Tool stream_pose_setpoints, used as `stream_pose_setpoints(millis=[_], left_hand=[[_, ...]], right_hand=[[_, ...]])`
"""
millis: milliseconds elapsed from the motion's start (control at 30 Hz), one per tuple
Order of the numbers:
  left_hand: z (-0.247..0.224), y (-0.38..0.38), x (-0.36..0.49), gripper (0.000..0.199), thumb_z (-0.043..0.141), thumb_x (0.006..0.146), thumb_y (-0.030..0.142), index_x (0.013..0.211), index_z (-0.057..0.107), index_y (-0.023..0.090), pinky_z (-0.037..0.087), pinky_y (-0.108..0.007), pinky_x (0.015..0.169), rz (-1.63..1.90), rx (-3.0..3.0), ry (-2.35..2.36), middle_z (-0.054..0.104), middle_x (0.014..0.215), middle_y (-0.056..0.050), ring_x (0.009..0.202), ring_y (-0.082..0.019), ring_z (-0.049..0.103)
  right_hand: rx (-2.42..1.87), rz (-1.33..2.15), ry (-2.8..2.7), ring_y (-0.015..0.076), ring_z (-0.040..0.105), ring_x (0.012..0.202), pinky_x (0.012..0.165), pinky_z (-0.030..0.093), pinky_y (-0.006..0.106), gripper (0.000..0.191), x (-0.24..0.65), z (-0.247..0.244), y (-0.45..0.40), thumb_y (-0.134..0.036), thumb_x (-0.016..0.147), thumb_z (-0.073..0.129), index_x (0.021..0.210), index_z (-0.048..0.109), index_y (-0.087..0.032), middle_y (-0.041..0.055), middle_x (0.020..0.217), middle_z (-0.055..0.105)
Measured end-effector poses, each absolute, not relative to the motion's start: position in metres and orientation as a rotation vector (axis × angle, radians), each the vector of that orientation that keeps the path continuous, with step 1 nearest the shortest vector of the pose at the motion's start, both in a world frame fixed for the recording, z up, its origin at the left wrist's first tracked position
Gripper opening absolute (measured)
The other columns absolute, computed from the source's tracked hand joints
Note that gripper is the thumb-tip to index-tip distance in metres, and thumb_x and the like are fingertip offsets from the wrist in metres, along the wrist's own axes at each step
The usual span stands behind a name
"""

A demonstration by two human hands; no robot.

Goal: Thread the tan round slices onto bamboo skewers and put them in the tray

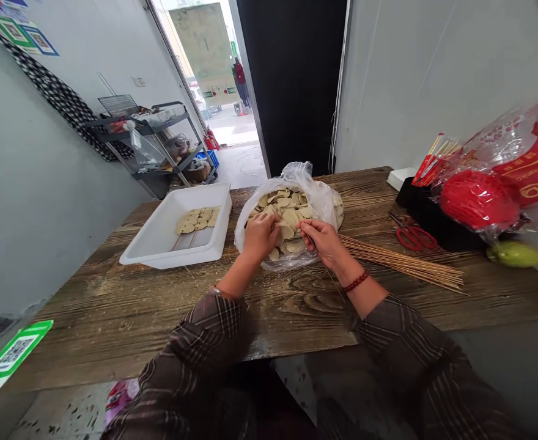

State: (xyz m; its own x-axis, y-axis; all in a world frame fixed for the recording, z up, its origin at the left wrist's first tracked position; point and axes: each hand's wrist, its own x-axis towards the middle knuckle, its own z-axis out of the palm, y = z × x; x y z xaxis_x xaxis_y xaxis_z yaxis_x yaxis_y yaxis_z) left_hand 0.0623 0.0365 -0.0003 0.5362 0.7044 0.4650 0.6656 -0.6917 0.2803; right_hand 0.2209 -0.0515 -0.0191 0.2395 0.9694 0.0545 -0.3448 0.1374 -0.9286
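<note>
A clear plastic bag [312, 195] full of thin, flat beige slices [291, 215] sits on the wooden table. Over its near side, my left hand [260, 237] has its fingers closed on one beige slice. My right hand [326, 243] pinches a thin wooden skewer [332, 276], whose lower end slants down toward the table. The skewer's tip is too small to make out beside the slice. Right of the bag lies a bundle of skewers [401, 261]. On the left, a white plastic tub [152, 253] contains skewered slices [198, 220].
Red-handled scissors [416, 238] lie at the right, beside a black box [416, 198] holding chopsticks. A red plastic-wrapped bundle [477, 198] and a greenish-yellow fruit-like object [514, 253] are farther right. A shelf cart [159, 143] stands beyond the table near the open doorway.
</note>
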Motion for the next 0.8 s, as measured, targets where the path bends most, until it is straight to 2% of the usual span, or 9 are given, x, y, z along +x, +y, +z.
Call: stream_pose_setpoints(millis=[100, 233, 333, 433, 533, 633, 700, 800], left_hand=[[0.005, 0.034, 0.05, 0.01, 0.061, 0.077, 0.024, 0.079, 0.067, 0.017, 0.042, -0.029, 0.069, 0.999, 2.218, 1.138, 0.061, 0.072, -0.002, 0.072, -0.016, 0.053], [0.009, 0.021, 0.036, 0.025, 0.074, 0.069, 0.036, 0.075, 0.064, 0.014, 0.042, -0.023, 0.06, 1.099, 1.537, 0.915, 0.059, 0.067, 0.002, 0.061, -0.01, 0.051], [0.007, 0.012, 0.032, 0.033, 0.081, 0.06, 0.037, 0.076, 0.062, 0.014, 0.047, -0.023, 0.058, 1.079, 1.242, 0.801, 0.061, 0.07, 0.001, 0.06, -0.01, 0.057], [0.002, 0.008, 0.031, 0.038, 0.083, 0.059, 0.035, 0.082, 0.061, 0.014, 0.047, -0.021, 0.054, 1.032, 1.112, 0.755, 0.064, 0.071, 0.0, 0.061, -0.012, 0.063], [-0.002, 0.006, 0.03, 0.042, 0.084, 0.059, 0.032, 0.09, 0.063, 0.013, 0.049, -0.021, 0.055, 1.054, 1.056, 0.739, 0.068, 0.077, -0.002, 0.065, -0.013, 0.066], [-0.004, 0.006, 0.027, 0.043, 0.085, 0.058, 0.03, 0.092, 0.065, 0.013, 0.049, -0.021, 0.055, 1.11, 1.039, 0.764, 0.069, 0.081, -0.002, 0.065, -0.013, 0.066], [-0.004, 0.006, 0.025, 0.04, 0.084, 0.058, 0.029, 0.089, 0.065, 0.012, 0.047, -0.02, 0.053, 1.152, 1.044, 0.781, 0.069, 0.078, -0.001, 0.062, -0.011, 0.064], [-0.005, 0.007, 0.022, 0.035, 0.082, 0.059, 0.028, 0.087, 0.067, 0.013, 0.044, -0.019, 0.051, 1.212, 1.061, 0.796, 0.067, 0.075, 0.0, 0.06, -0.009, 0.061]], right_hand=[[-0.982, 1.109, -0.856, 0.0056, 0.04, 0.048, 0.038, 0.026, 0.017, 0.033, 0.217, -0.018, -0.054, -0.046, 0.065, 0.073, 0.079, 0.069, -0.016, -0.005, 0.06, 0.05], [-1.02, 1.119, -0.928, 0.0062, 0.037, 0.045, 0.037, 0.024, 0.018, 0.034, 0.207, -0.015, -0.062, -0.049, 0.07, 0.071, 0.081, 0.071, -0.016, -0.0059, 0.055, 0.047], [-1.056, 1.138, -0.968, 0.0064, 0.035, 0.042, 0.036, 0.025, 0.02, 0.037, 0.197, -0.016, -0.067, -0.05, 0.072, 0.068, 0.085, 0.072, -0.016, -0.0066, 0.052, 0.045], [-1.1, 1.068, -1.074, 0.0066, 0.035, 0.04, 0.037, 0.026, 0.02, 0.034, 0.189, -0.021, -0.069, -0.048, 0.076, 0.065, 0.086, 0.073, -0.016, -0.0061, 0.05, 0.046], [-1.14, 0.897, -1.249, 0.0096, 0.045, 0.045, 0.041, 0.035, 0.022, 0.031, 0.184, -0.027, -0.07, -0.041, 0.082, 0.06, 0.089, 0.075, -0.016, -0.0015, 0.055, 0.058], [-1.179, 0.695, -1.411, 0.016, 0.062, 0.065, 0.059, 0.049, 0.027, 0.027, 0.182, -0.03, -0.073, -0.035, 0.085, 0.057, 0.094, 0.077, -0.018, 0.0056, 0.08, 0.074], [-1.204, 0.63, -1.478, 0.0188, 0.067, 0.075, 0.068, 0.053, 0.031, 0.027, 0.182, -0.03, -0.075, -0.032, 0.087, 0.056, 0.098, 0.077, -0.019, 0.007, 0.089, 0.076], [-1.232, 0.629, -1.5, 0.0206, 0.069, 0.079, 0.072, 0.055, 0.033, 0.029, 0.182, -0.029, -0.078, -0.031, 0.088, 0.055, 0.102, 0.077, -0.019, 0.0069, 0.085, 0.076]])
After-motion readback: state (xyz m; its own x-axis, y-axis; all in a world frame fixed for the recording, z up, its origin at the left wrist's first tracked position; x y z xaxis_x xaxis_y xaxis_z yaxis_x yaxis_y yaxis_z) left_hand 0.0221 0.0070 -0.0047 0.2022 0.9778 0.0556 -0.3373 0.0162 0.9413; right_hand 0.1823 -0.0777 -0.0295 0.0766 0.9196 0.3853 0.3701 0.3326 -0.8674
